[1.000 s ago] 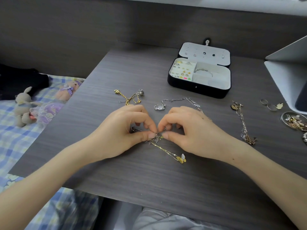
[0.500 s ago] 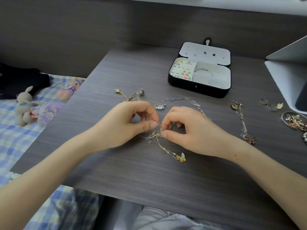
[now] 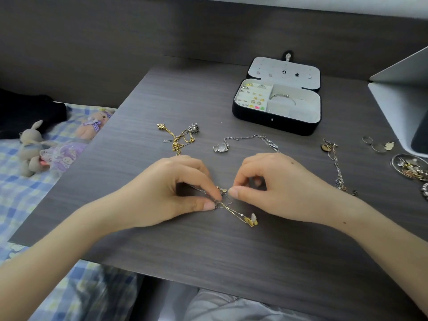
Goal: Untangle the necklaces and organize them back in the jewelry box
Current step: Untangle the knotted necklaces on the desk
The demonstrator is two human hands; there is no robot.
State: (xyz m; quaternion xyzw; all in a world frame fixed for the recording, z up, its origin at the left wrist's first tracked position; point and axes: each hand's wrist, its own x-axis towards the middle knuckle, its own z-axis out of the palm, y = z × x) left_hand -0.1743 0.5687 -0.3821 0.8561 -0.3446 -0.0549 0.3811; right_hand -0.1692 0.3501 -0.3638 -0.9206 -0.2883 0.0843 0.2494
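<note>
Tangle pulled wider
The left hand (image 3: 171,193) and right hand (image 3: 278,188), each pinched on the knotted fine gold and silver chains (image 3: 222,202) on the dark wood-grain desk (image 3: 208,256), are spread slightly wider than before; the knot is judged loosened, not freed.

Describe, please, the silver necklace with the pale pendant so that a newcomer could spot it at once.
Start at the open black jewelry box at the far side of the table. Just in front of it lies the silver necklace, its thin chain curving toward the right hand. Unlike the gold tangle to its left, it ends in a pale, glassy pendant.
</note>
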